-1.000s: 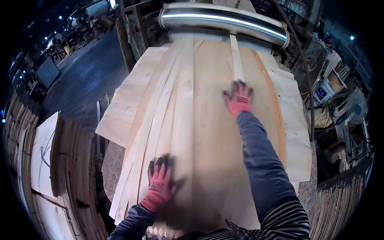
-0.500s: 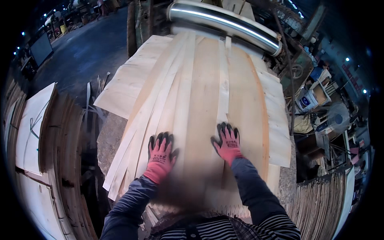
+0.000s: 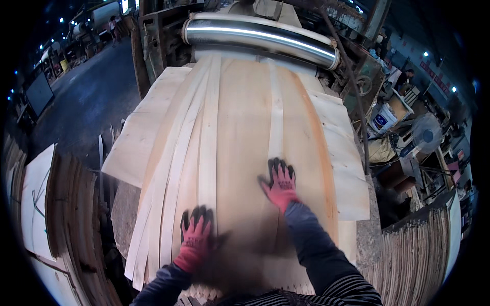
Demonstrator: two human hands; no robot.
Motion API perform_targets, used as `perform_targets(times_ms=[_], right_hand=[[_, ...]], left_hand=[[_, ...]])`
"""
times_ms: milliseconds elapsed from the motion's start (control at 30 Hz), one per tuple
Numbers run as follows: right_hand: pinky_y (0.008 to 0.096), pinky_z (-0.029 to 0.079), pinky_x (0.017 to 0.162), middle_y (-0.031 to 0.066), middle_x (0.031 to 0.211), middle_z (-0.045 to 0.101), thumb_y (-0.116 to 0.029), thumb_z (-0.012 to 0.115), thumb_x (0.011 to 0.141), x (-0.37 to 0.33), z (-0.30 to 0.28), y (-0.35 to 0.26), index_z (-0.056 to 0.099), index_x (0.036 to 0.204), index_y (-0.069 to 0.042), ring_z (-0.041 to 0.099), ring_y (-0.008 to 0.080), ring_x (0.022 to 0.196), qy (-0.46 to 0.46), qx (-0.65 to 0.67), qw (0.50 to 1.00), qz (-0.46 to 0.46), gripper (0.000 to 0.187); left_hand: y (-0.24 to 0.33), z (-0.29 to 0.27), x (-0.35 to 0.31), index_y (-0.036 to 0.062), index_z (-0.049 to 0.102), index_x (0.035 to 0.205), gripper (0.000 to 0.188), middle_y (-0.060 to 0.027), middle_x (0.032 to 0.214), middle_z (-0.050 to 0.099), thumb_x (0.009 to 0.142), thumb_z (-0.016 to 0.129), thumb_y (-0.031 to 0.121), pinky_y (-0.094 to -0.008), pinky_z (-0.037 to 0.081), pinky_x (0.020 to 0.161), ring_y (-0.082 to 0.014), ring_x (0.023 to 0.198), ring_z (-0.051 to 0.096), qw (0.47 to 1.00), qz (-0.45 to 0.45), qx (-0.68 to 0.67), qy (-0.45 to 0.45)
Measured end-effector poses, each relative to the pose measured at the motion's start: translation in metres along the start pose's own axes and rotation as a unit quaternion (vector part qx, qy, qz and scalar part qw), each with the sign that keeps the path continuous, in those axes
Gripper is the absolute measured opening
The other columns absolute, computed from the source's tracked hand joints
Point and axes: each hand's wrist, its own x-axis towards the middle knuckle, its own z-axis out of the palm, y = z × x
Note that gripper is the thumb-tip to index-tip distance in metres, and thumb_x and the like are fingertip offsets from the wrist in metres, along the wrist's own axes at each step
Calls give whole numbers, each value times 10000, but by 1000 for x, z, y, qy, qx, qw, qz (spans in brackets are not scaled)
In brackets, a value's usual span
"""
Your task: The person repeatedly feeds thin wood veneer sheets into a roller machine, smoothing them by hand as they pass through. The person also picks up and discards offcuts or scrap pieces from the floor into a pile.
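Thin sheets of pale wood veneer (image 3: pixel 245 122) lie in a layered stack in front of me, with long narrow veneer strips (image 3: pixel 176 137) fanned out on the left. My left hand (image 3: pixel 195 238), in a pink glove with black fingertips, rests fingers spread on the strips near the stack's close end. Farther forward and to the right, my right hand (image 3: pixel 279 184) in a matching glove lies flat at the near end of another narrow strip (image 3: pixel 275 109). Neither hand grips anything. At the far end, the veneer reaches up to a shiny metal roller (image 3: pixel 260 41).
Upright stacks of veneer stand at my left (image 3: pixel 71 214) and right (image 3: pixel 416 255). Beyond the right side are a white bucket (image 3: pixel 382 121), a fan (image 3: pixel 426 134) and machine parts. A dark floor (image 3: pixel 87 92) stretches away at far left, where a person stands in the distance.
My left hand has slid back toward me; my right hand has shifted slightly left, still on the veneer. The narrow strip by my right hand lies straighter. The whole view has shifted a little.
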Motion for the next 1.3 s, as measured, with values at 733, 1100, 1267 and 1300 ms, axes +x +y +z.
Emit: perform_targets(times_ms=[733,1100,1267,1300], right_hand=[[498,111,1062,154,1369,305,-518,442,817,-23,10,-79,263,1359,-68,277,320,1255,17,-5,966,-258,726],[457,99,1074,175,1418,212,-508,465,806,-112,-8,-43,268,1360,-74,196,328,1306,-49,-29,996,-72,731],[483,36,1075,162,1405,260,-521,376,849,-111,0,10,292,1353,-76,174,306,1324,21,-43,998,43,677],[481,26,1076,162,1405,260,-511,375,852,-109,2,18,340,1324,-45,180,308,1321,17,-35,999,38,664]], left_hand=[[9,-26,-70,100,430,1246,689,-217,1317,292,666,659,392,-590,162,991,-425,1208,273,997,-52,-17,-47],[96,12,-84,57,359,1290,716,-228,1309,318,729,597,432,-578,145,1007,-415,1230,270,989,29,-145,-9],[99,10,-79,35,378,1272,661,-228,1304,326,749,582,385,-557,150,1019,-406,1225,279,989,61,-135,4],[101,9,-72,34,378,1273,657,-228,1308,322,750,580,379,-555,148,1020,-405,1224,280,989,70,-130,1]])
